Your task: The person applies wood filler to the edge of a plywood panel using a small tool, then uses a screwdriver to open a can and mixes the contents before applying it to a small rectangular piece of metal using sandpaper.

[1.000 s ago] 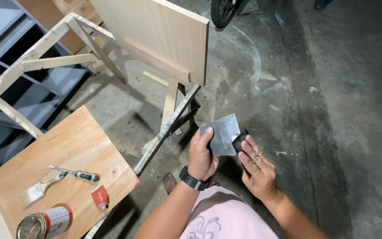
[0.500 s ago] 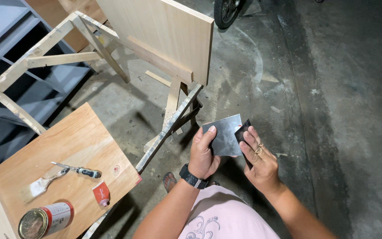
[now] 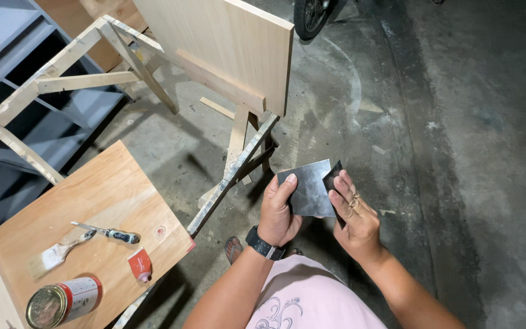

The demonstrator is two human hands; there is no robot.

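Note:
My left hand (image 3: 277,214) grips the lower left corner of a thin grey metal sheet (image 3: 307,189), thumb on its face. My right hand (image 3: 352,220) holds a small black flat piece (image 3: 332,178) pressed against the sheet's right edge, fingers spread over it. Both hands are in front of my chest, over the concrete floor. A black watch sits on my left wrist.
A plywood board (image 3: 98,207) at lower left carries a paint brush (image 3: 56,253), a screwdriver (image 3: 114,234), a small red tube (image 3: 139,266) and a tin can (image 3: 59,301). A pale wooden panel (image 3: 226,49) leans on a trestle (image 3: 238,164). A tyre (image 3: 308,15) stands at the top.
The black piece in my right hand has slid slightly along the sheet's right edge, and a red bit seen earlier is now covered. The view shifted a little.

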